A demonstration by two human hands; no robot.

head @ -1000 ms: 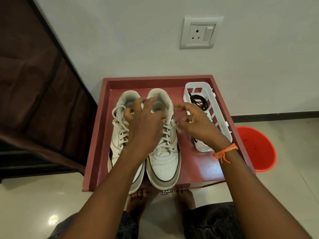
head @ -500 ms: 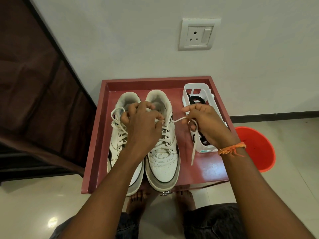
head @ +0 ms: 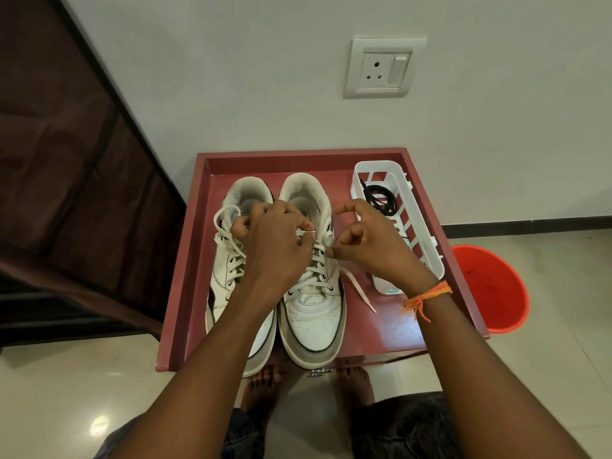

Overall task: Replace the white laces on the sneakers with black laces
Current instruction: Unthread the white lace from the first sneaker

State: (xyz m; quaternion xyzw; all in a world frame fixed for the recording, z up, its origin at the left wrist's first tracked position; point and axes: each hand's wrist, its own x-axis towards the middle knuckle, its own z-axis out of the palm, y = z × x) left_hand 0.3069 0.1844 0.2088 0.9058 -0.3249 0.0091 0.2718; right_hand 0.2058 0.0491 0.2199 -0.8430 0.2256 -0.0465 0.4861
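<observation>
Two white sneakers stand side by side on a red tray (head: 185, 260), toes toward me. The left sneaker (head: 228, 260) is fully laced in white. My left hand (head: 275, 246) rests over the tongue of the right sneaker (head: 314, 313) and pinches its white lace near the top eyelets. My right hand (head: 367, 243) pinches the same white lace (head: 359, 291) at the shoe's right edge; the loose end trails onto the tray. Black laces (head: 381, 198) lie coiled in a white plastic basket (head: 427, 260) at the tray's right side.
An orange bucket (head: 493, 289) stands on the tiled floor right of the tray. A wall with a socket plate (head: 381, 67) rises behind. Dark brown fabric furniture (head: 66, 160) fills the left. My bare feet (head: 261, 389) are under the tray's front edge.
My right hand has come back from the basket side toward the right sneaker's eyelets. The freed lace end now lies lower on the tray. My left hand stays on the tongue.
</observation>
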